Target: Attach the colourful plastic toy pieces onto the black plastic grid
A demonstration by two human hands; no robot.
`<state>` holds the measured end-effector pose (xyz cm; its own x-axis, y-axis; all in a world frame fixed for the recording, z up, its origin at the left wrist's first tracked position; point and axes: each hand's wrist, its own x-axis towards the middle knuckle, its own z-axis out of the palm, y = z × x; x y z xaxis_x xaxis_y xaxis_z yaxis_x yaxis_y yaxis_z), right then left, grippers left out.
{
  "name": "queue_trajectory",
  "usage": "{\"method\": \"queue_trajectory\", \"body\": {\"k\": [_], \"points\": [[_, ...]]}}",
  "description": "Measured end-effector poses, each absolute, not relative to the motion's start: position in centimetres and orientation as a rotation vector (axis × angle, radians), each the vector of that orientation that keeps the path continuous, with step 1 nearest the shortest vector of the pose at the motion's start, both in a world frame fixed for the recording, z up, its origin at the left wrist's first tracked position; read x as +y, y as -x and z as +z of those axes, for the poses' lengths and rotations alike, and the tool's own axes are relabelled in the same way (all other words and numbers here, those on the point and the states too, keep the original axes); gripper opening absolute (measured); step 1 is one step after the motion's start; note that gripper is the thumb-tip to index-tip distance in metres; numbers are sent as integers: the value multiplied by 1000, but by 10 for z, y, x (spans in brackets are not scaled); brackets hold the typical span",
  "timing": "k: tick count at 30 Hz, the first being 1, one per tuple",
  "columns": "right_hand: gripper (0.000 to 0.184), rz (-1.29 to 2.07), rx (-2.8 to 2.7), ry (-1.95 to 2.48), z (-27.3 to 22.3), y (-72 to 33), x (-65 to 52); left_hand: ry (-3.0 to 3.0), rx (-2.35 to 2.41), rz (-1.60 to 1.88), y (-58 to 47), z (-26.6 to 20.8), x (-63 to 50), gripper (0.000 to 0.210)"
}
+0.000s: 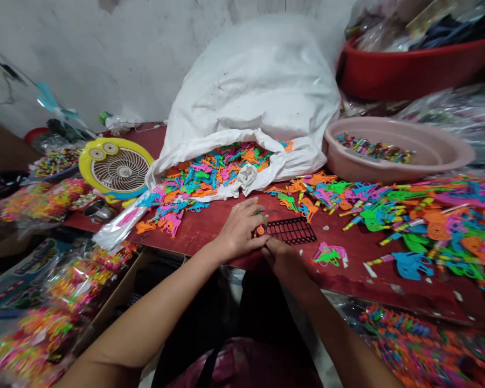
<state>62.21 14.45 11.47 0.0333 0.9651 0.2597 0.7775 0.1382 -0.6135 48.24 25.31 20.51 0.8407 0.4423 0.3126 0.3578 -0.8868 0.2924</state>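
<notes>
Hands were together | left hand [242, 229] curled around orange piece [260, 230] | grip of right hand [282, 258] unclear | black grid [291, 230] lay at left hand's 3 o'clock, right hand's 1 o'clock, over red table [202, 223]

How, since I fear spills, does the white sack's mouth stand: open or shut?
Open: the sack gapes at its front, showing colourful pieces inside; more lie just outside on the table.
</notes>
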Motion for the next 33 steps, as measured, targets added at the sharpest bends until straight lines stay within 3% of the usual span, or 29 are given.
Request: {"method": "queue_trajectory", "body": {"k": [5, 8, 11, 15, 23, 29, 33], "points": [[24, 310, -1766, 1613, 127, -662, 148, -2799, 656, 603, -478, 205, 251, 40], [24, 107, -1550, 2042, 141, -709, 159, -2787, 685, 705, -478, 203, 251, 57], [19, -100, -1545, 2297, 149, -748, 175, -2743, 651, 692, -479, 202, 252, 50], [28, -210, -1854, 2242, 149, -769, 194, -2711, 623, 653, -476, 205, 254, 43], [19, -248, -2053, 2118, 138, -794, 204, -2719, 596, 645, -473, 205, 256, 44], [18, -49, -1627, 1704, 149, -773, 199, -2712, 564, 612, -471, 208, 258, 42], [20, 626, -1176, 1426, 152, -723, 194, -2688, 480, 562, -466, 214, 261, 39]]}}
